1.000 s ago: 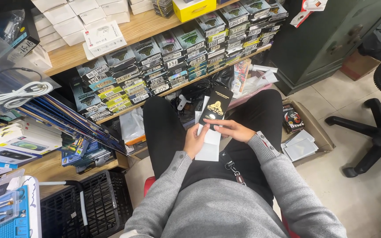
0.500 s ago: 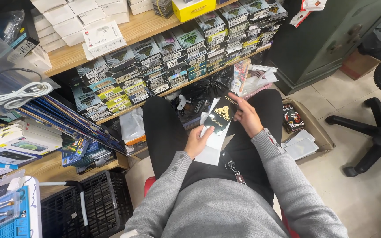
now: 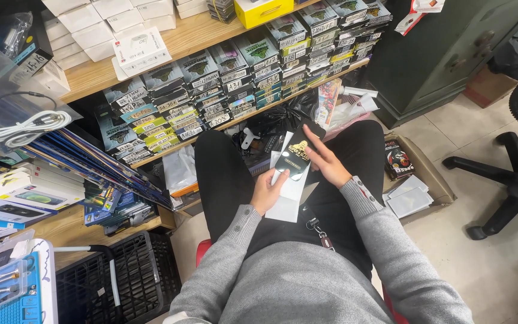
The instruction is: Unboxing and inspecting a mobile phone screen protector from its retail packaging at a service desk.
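Glossy black card packet point(image 3: 295, 157), matt white paper sleeve point(image 3: 288, 195), soft grey knit sweater point(image 3: 307, 282), bare wood shelf point(image 3: 181, 42).

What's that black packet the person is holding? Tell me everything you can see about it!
The black packet is a flat, slim rectangle, glossy like printed card or plastic, with a gold emblem near its top and a pale label lower down. It is tilted, held above the person's lap over black trousers. The right hand supports its right edge with spread fingers; the left hand pinches its lower end together with white flat sheets lying behind it. Its back is hidden.
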